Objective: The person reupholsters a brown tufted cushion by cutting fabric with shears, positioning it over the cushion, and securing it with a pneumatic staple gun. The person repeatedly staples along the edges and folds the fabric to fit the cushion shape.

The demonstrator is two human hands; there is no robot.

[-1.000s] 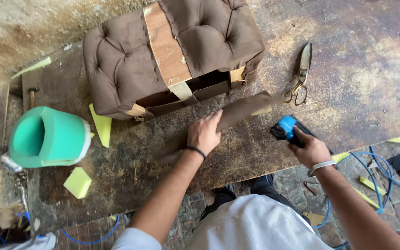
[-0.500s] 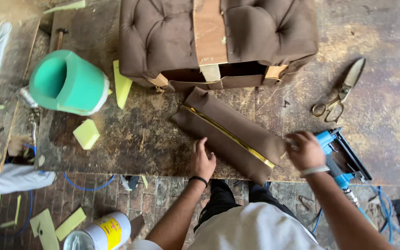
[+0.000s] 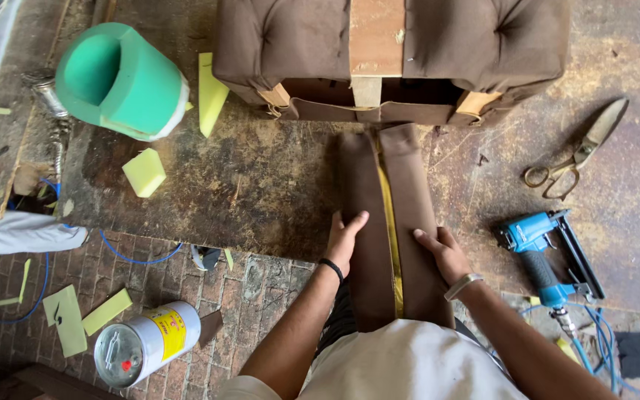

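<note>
Grip: left hand (image 3: pixel 344 238) and right hand (image 3: pixel 442 252), palms flat, clasping nothing, press opposite edges of brown padded panel (image 3: pixel 388 222), long axis pointing away toward tufted seat (image 3: pixel 390 55).

Both hands flat on a long brown fabric strip (image 3: pixel 390 222) with a yellow centre seam, left hand (image 3: pixel 344 238) and right hand (image 3: pixel 444 253) at its edges, strip on the worn bench (image 3: pixel 261 185) before a tufted brown cushion (image 3: pixel 390 52), blue staple gun (image 3: pixel 546 248) and scissors (image 3: pixel 575 152) to the right.
</note>
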